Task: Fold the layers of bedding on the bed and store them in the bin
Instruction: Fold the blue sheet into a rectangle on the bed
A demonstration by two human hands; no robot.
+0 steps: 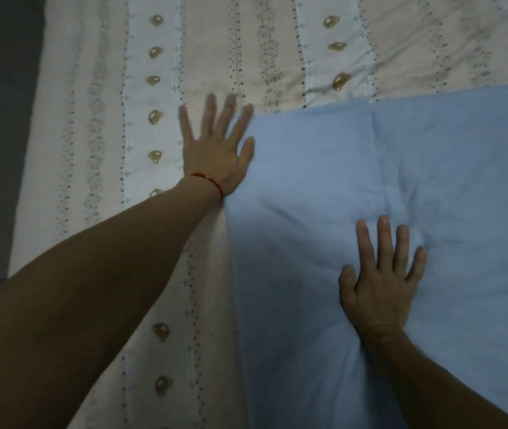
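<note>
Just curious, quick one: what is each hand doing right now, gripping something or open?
Left hand: open, fingers spread, flat at the edge of the blue blanket, holding nothing.
Right hand: open, palm down on the blue blanket, holding nothing.

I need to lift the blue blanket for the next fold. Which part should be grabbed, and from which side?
Probably pinch the blue blanket at its far-left corner, beside the left hand, coming from the left over the patterned sheet. Two free edges meet there, so fingers can slide under. The right hand presses flat on the puffy middle, which offers no edge.
</note>
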